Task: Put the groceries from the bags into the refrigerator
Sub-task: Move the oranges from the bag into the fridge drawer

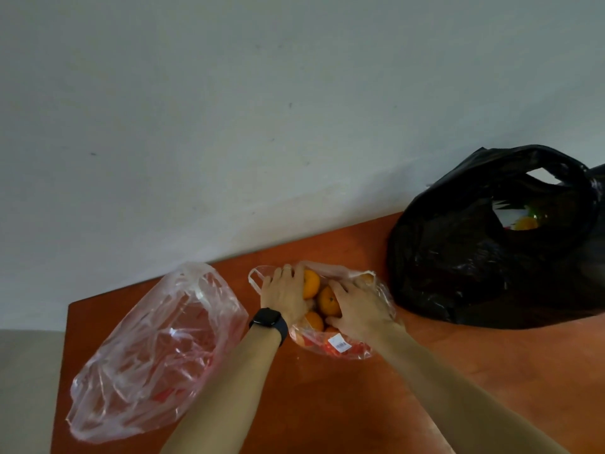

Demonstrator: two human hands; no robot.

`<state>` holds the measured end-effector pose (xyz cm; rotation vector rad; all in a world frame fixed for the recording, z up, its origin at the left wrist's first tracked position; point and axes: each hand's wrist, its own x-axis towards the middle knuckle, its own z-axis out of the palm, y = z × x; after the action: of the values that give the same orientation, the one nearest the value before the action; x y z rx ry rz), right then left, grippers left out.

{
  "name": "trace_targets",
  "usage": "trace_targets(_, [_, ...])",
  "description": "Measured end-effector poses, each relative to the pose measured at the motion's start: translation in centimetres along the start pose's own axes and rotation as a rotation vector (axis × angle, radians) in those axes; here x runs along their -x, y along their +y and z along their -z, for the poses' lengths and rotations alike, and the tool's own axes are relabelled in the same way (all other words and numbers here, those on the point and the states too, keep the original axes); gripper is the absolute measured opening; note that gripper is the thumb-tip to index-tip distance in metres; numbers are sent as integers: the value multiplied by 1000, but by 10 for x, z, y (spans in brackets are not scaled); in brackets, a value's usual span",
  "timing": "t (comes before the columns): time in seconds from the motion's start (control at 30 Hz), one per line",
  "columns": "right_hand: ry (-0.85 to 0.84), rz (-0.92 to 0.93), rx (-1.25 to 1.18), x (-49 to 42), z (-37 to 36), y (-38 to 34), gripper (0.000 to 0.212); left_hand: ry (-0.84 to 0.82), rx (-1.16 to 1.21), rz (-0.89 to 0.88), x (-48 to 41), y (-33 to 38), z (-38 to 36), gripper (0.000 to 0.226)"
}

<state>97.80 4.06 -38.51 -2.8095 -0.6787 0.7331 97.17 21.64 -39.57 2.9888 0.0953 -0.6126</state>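
A small clear plastic bag (343, 347) with a white price label lies on the table and holds several oranges (328, 301). Both my hands are inside its mouth. My left hand (284, 294), with a black watch on the wrist, wraps around the left orange (311, 283). My right hand (360, 309) grips the middle orange, fingers curled over it. A larger clear bag (157, 352) lies crumpled to the left. A black bag (484, 257) stands at the right with colourful items showing through its opening.
The brown wooden table (327, 404) stands against a white wall (229, 126). Its left edge runs near the large clear bag, with grey floor (26, 388) beyond. The black bag takes up the right rear part of the table.
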Motion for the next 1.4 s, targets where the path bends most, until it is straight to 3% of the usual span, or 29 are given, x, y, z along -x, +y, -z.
trace_targets(0.2, [28,-22,-91,5,1,-2,67,-4,203,61,20,-7,10,81])
trace_targets(0.3, [119,-30,-305,20,9,-1,65,50,438,98,45,-12,25,89])
trace_targets(0.47, [279,-131,-684,74,44,-2,69,176,717,67,84,-4,55,77])
trace_targets(0.7, [566,-173,-1185,191,66,10,64,290,987,-141,127,59,90,71])
trace_targets(0.93, [849,-279,-1226,340,57,59,61,137,927,-456,169,184,103,63])
trace_targets(1.1, [1094,-489,-1142,468,40,104,61,36,813,-710,219,317,96,63])
trace_targets(1.4, [1530,-834,-1040,761,-35,151,68,-260,780,-1169,419,577,45,63])
